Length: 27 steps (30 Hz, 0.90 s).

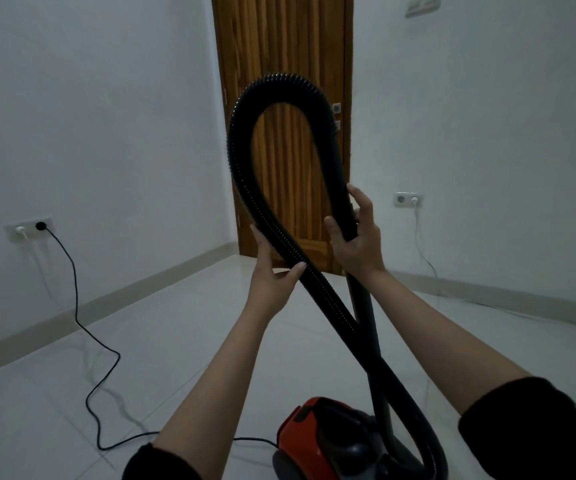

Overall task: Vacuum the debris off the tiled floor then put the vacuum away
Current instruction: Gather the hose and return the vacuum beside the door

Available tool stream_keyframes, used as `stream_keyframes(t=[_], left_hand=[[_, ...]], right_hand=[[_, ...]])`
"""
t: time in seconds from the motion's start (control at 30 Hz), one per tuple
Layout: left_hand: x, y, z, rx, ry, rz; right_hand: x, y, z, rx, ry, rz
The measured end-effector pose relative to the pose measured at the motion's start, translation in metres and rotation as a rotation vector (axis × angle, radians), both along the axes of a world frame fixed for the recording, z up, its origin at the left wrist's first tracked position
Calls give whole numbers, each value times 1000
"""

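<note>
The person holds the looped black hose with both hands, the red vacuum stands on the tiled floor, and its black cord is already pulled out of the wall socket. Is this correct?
Not quite. The head view shows the black cord plugged into the wall socket on the left wall. The rest holds: the left hand and right hand hold the looped black hose, and the red vacuum stands on the tiled floor.

The ribbed black vacuum hose [241, 161] arches across the middle of the frame, forming a loop whose inside is open, with the closed wooden door [279, 64] behind it. Hose and grey wand [366, 327] cross at lower centre, blocking that lane. The red canister vacuum [317, 441] sits at bottom centre. A black power cord [75, 306] snakes over the white tiled floor [175, 323] at lower left; floor at right lies open.
</note>
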<state>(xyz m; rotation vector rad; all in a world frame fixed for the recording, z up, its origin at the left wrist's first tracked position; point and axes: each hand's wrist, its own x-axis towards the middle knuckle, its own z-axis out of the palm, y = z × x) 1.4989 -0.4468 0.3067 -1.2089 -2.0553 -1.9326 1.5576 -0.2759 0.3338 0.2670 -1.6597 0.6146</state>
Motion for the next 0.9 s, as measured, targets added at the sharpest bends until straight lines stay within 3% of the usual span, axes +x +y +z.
stream_keyframes(t=[0.37, 0.53, 0.67, 0.9], left_hand=[[4, 35, 20, -33, 16, -54], [6, 47, 11, 76, -35, -26], [5, 67, -16, 163, 32, -8], [0, 114, -37, -18, -90, -203]], right_hand=[[11, 33, 13, -83, 37, -74], [7, 38, 15, -131, 5, -50], [-1, 45, 15, -126, 9, -28], [-24, 62, 16, -191, -43, 21]])
